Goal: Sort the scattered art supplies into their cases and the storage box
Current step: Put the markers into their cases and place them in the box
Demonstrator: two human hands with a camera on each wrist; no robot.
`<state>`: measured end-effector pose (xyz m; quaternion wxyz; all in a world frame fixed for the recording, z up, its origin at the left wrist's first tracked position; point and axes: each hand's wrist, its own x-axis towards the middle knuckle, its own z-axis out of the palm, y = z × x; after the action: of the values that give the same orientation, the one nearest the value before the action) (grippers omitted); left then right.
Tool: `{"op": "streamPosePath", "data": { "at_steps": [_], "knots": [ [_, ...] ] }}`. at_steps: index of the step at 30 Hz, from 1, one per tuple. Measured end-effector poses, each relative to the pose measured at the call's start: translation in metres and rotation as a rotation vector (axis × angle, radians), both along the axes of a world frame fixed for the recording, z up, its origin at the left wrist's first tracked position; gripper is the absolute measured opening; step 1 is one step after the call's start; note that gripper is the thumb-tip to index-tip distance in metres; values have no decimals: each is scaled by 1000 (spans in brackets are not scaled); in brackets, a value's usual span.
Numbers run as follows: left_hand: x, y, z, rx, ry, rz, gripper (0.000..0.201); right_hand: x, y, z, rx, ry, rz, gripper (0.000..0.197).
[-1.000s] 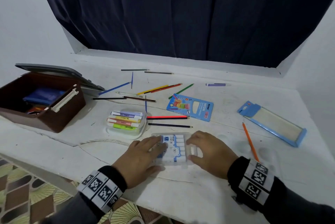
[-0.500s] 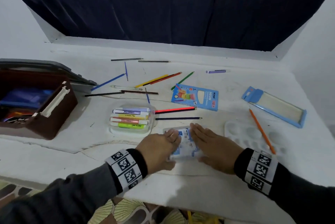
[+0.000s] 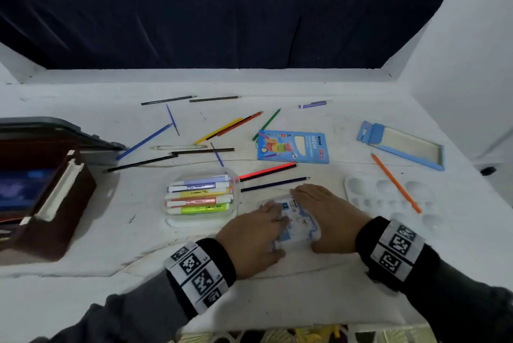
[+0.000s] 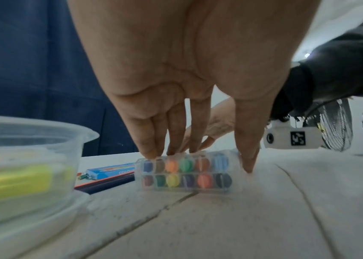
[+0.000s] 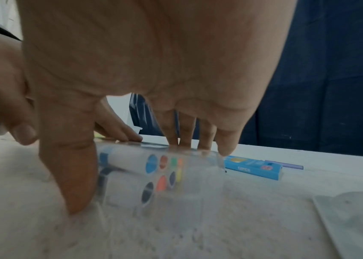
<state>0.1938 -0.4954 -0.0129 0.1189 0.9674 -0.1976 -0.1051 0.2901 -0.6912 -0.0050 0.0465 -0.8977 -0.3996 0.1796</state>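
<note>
A clear plastic case of small paint tubes (image 3: 298, 222) lies on the white table near the front edge. My left hand (image 3: 266, 228) rests on its left side, and in the left wrist view its straight fingers (image 4: 176, 140) press on top of the case (image 4: 185, 173) while the thumb stands against one end. My right hand (image 3: 322, 209) lies flat along the right side, with its fingers (image 5: 187, 133) on the case (image 5: 160, 173) and its thumb at the near end. Coloured pencils (image 3: 266, 171) lie scattered behind.
A brown storage box (image 3: 55, 203) stands open at the left. A clear tub (image 3: 172, 222) of highlighters sits left of my hands. Behind are a blue pencil carton (image 3: 294, 146), a blue case tray (image 3: 402, 145), a white palette (image 3: 361, 192) with an orange pencil (image 3: 395, 183), and a purple marker (image 3: 315, 104).
The paint case has turned from lying crosswise to pointing away from me. Both hands have closed in on its two sides.
</note>
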Motion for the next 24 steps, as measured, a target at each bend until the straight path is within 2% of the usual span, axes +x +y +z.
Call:
{"op": "streamPosePath", "data": {
  "at_steps": [3, 7, 13, 16, 21, 24],
  "knots": [
    [-3, 10, 2, -140, -25, 4, 64, 0, 3, 2, 48, 0, -24, 101],
    [-14, 15, 19, -356, -112, 132, 66, -6, -7, 16, 197, -7, -88, 96],
    [-34, 44, 67, -685, -424, 326, 59, -26, 10, 62, 424, -4, -135, 103],
    [-49, 63, 79, -822, -497, 481, 54, -33, 37, 65, 498, -39, -96, 107],
    [-91, 102, 76, -901, -646, 723, 43, -48, 93, 66, 649, -43, -33, 101],
    [-119, 136, 78, -881, -711, 810, 41, -59, 127, 76, 739, -48, 37, 97]
  ]
}}
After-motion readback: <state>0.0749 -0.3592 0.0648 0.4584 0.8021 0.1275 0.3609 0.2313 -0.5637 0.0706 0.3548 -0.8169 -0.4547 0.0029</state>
